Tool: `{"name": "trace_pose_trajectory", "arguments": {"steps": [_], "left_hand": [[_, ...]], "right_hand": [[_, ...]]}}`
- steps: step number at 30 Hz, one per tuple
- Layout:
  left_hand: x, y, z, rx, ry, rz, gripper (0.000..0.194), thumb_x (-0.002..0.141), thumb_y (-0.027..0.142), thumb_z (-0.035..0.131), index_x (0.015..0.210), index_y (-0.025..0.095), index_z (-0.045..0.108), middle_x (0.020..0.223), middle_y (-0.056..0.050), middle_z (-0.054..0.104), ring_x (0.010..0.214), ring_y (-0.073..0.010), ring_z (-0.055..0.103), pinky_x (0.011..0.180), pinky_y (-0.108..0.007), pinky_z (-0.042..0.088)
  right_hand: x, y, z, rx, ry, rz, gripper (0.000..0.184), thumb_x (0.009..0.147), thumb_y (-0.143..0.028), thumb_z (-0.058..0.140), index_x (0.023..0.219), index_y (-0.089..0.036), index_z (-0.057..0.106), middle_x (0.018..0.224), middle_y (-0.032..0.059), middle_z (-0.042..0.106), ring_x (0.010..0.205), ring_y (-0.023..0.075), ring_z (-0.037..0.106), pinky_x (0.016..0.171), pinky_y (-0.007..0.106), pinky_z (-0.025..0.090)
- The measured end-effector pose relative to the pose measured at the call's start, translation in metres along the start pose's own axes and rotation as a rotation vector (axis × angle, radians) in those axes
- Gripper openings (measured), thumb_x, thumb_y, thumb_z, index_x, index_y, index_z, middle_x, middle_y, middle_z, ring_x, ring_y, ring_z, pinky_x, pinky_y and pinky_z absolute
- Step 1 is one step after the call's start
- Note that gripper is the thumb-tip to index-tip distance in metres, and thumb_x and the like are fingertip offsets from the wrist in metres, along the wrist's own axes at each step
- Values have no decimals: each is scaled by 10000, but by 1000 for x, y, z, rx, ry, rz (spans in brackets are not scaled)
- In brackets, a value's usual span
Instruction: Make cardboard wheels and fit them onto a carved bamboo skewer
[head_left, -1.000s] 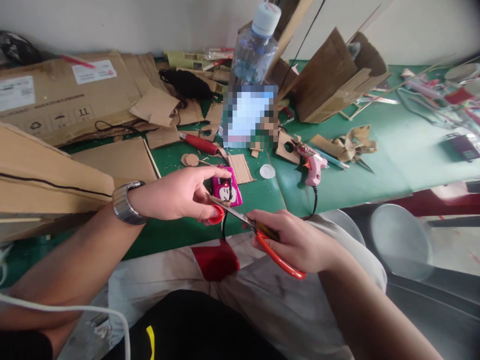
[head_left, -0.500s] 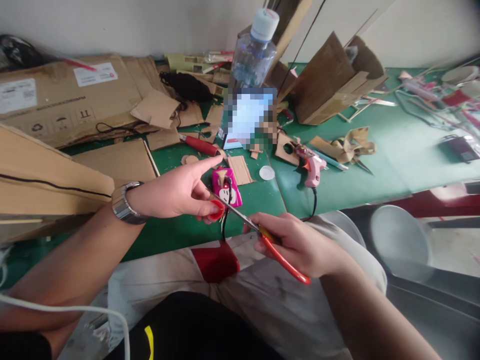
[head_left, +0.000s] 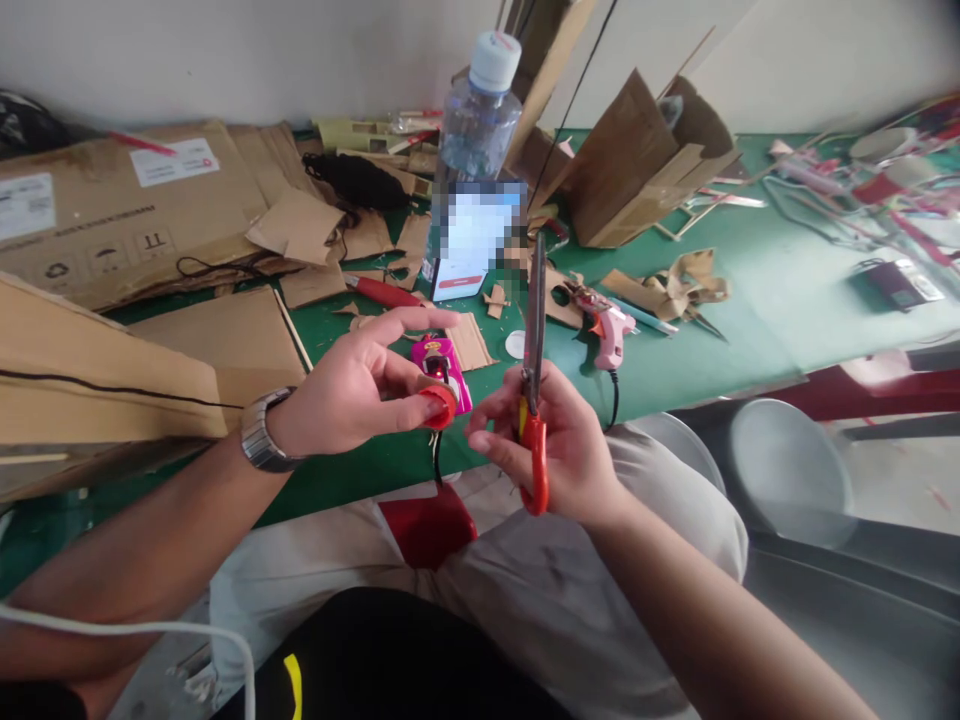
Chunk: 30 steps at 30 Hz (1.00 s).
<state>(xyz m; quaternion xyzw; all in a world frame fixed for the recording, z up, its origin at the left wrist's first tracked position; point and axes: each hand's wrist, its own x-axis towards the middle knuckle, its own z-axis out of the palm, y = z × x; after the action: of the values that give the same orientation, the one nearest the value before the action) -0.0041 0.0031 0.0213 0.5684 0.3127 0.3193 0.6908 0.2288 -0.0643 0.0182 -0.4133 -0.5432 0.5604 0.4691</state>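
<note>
Between its thumb and fingers my left hand [head_left: 367, 385] pinches a red bottle cap [head_left: 439, 408], with its index finger stretched out above. My right hand [head_left: 566, 445] has its fingers round the orange handles of a pair of scissors [head_left: 535, 330]; the blades are together and point up, away from the cap. Just behind the cap lies a bright pink box [head_left: 457, 385] with a small red light and a black cable [head_left: 438, 460] running toward the table's front edge. My left fingers partly hide the box.
Behind my hands stand a large water bottle [head_left: 476, 130] and a lit phone [head_left: 469, 245], partly blurred. A pink glue gun [head_left: 611, 335] lies to the right near cardboard scraps [head_left: 686, 285]. A red-handled knife [head_left: 386, 292] and a cardboard piece [head_left: 471, 342] lie beyond the pink box. Cardboard boxes [head_left: 82, 230] fill the left.
The scissors have come away from the red cap and swung upright in my right hand, whose fingers have loosened. My left hand still holds the cap.
</note>
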Motion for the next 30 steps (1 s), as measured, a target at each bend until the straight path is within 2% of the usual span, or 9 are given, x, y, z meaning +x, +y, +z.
{"name": "trace_pose_trajectory", "arguments": {"steps": [2, 4, 6, 8, 14, 17, 21, 27, 30], "left_hand": [[1, -3, 4, -27, 15, 3, 554, 864, 242, 868, 1351, 188, 611, 758, -32, 803, 626, -141, 755, 565, -166, 545], [2, -6, 7, -76, 32, 19, 392, 859, 257, 875, 1176, 184, 655, 748, -26, 799, 626, -136, 753, 575, -168, 555], [4, -10, 9, -143, 60, 40, 317, 845, 276, 892, 1038, 184, 658, 736, -19, 794, 616, -131, 747, 574, -172, 562], [6, -16, 11, -214, 91, 47, 312, 832, 292, 908, 962, 184, 647, 745, -17, 795, 616, -127, 744, 570, -173, 565], [8, -28, 15, -371, 84, -3, 322, 839, 322, 911, 933, 192, 631, 858, -23, 821, 673, -110, 748, 637, -193, 595], [8, -29, 15, -427, 100, 13, 366, 802, 333, 939, 900, 192, 615, 912, -27, 829, 671, -111, 740, 617, -200, 588], [8, -30, 15, -433, 80, -5, 369, 798, 323, 941, 875, 192, 605, 794, -3, 792, 649, -114, 719, 595, -196, 571], [9, -29, 15, -485, 56, -21, 350, 792, 261, 942, 833, 177, 605, 749, 14, 768, 595, -87, 681, 570, -173, 547], [8, -25, 15, -483, 59, -53, 332, 790, 258, 943, 837, 176, 625, 754, 10, 777, 610, -96, 700, 583, -179, 561]], "right_hand": [[3, 0, 9, 28, 50, -57, 459, 812, -147, 903, 1047, -279, 532, 910, -40, 691, 729, 115, 702, 579, 212, 538], [7, -2, 15, 45, 102, -106, 501, 801, -114, 907, 1041, -295, 506, 1023, -30, 751, 589, 69, 623, 505, 198, 496], [11, -4, 19, 50, 136, -139, 519, 797, -121, 916, 1004, -300, 476, 1179, -5, 776, 494, 38, 533, 464, 202, 478], [14, -5, 22, 43, 139, -154, 525, 791, -169, 937, 973, -299, 463, 1246, 15, 779, 471, 38, 521, 461, 217, 503], [21, 1, 31, 38, 165, -170, 523, 771, -299, 973, 970, -288, 489, 1005, -20, 782, 591, 97, 664, 542, 230, 590], [23, 2, 32, 37, 188, -143, 571, 721, -335, 1005, 971, -284, 493, 945, -43, 751, 570, 86, 633, 545, 226, 594], [24, -1, 28, 17, 176, -109, 593, 684, -357, 1023, 947, -280, 497, 851, -67, 699, 525, 75, 569, 570, 243, 611], [26, 0, 26, 53, 179, -73, 665, 595, -427, 1053, 957, -293, 511, 844, -61, 622, 676, 151, 717, 643, 281, 657], [26, 0, 26, 39, 188, -68, 663, 618, -443, 1042, 972, -293, 502, 867, -52, 622, 713, 162, 735, 653, 289, 658]]}}
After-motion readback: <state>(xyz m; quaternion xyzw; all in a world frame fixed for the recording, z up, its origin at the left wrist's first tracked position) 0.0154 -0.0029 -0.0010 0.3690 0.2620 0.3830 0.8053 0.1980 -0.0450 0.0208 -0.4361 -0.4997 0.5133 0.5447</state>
